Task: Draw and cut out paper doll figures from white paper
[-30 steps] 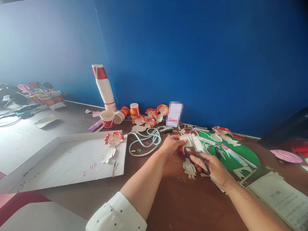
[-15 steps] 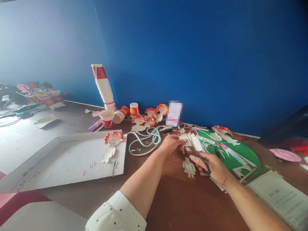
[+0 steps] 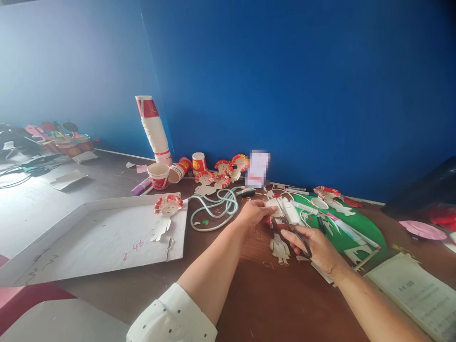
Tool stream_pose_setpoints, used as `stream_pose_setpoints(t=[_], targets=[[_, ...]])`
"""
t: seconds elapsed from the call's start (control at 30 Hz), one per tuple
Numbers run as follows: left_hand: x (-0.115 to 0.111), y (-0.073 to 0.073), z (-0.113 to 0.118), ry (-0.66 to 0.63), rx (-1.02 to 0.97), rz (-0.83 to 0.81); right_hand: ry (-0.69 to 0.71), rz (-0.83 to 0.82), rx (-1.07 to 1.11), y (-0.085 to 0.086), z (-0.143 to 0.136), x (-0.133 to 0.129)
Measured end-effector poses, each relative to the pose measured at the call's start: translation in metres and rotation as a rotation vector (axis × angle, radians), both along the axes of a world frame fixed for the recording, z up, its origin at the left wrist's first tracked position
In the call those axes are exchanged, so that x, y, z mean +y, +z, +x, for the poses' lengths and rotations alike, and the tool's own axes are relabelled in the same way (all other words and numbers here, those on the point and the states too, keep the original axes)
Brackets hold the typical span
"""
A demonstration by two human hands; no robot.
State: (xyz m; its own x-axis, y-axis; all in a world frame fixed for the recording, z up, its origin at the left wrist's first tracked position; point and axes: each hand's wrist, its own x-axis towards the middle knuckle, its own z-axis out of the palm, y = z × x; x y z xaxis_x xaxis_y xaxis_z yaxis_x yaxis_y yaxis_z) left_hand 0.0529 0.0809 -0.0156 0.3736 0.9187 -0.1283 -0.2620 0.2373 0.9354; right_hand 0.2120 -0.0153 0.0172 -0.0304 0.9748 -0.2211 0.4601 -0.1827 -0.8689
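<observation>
Right hand (image 3: 316,248) grips scissors (image 3: 304,244); figure (image 3: 168,206) in tray (image 3: 96,242).

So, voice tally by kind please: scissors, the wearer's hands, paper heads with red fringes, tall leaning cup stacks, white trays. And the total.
Scissors: 1
Hands, left hand and right hand: 2
Red-fringed paper heads: 6
Tall leaning cup stack: 1
White tray: 1
Total: 11

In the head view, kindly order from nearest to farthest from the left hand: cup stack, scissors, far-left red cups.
1. Scissors: just right of the left hand.
2. Cup stack: left, farther back.
3. Red cups: far left.
</observation>
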Motion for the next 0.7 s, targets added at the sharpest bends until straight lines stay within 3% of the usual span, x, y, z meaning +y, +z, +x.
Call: stream_pose_setpoints(t=[0.2, 0.53, 0.7], targets=[[-0.004, 0.004, 0.003, -0.004, -0.031, -0.026, -0.023, 0.027, 0.029, -0.002, 0.000, 0.002], [-0.017, 0.020, 0.004, -0.082, -0.056, -0.131, -0.081, 0.054, 0.136, -0.001, 0.002, 0.001], [-0.016, 0.022, 0.001, -0.152, -0.140, -0.179, -0.086, 0.024, 0.134, 0.000, 0.002, 0.001]])
